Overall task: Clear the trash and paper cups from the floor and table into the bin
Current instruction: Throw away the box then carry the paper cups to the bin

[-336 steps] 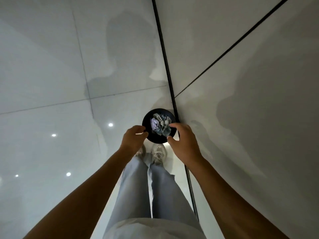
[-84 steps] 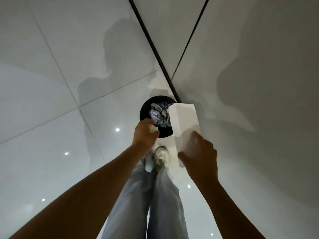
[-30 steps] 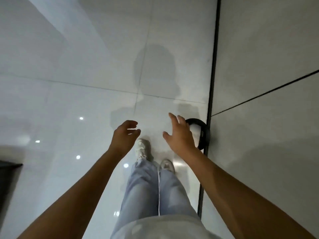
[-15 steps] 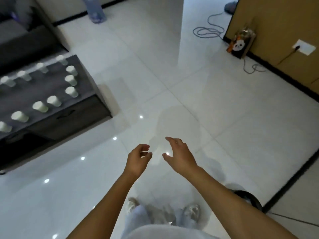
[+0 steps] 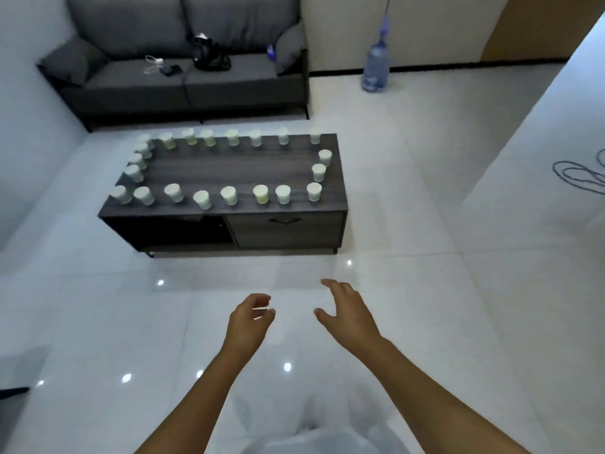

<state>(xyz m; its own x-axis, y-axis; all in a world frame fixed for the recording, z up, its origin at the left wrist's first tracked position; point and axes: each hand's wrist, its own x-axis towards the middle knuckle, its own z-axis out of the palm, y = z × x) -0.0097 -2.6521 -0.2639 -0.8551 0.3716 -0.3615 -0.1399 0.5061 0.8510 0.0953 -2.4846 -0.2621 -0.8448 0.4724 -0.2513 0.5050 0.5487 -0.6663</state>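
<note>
Wide glossy white tiled floor (image 5: pixel 425 290) fills most of the frame, open between the person and the furniture, so walking room is generous. At upper left sits the dark grey fabric sofa (image 5: pixel 183 70), and just in front of it, left of centre, the low dark wood coffee table (image 5: pixel 229 172), its near edge and right corner facing us. Ringed around that tabletop stand the white paper cups (image 5: pixel 229 195), upright, spaced apart, following all four edges; the near row sits right at the front lip. The bin is nowhere in this view. At lower centre, the left hand (image 5: pixel 248 326) hangs loosely curled, gripping nothing, and the right hand (image 5: pixel 350 317) is spread and relaxed, also empty, both well short of the table. The step in hand looks like the approach for cups: best to come at the near row first, nesting cups into a stack so each trip carries several, and lifting straight up rather than sweeping, since edge cups would tip to the floor. Mind the blue coiled cable (image 5: pixel 579 176) at far right and the clear blue water bottle (image 5: pixel 375 72) at the top.
</note>
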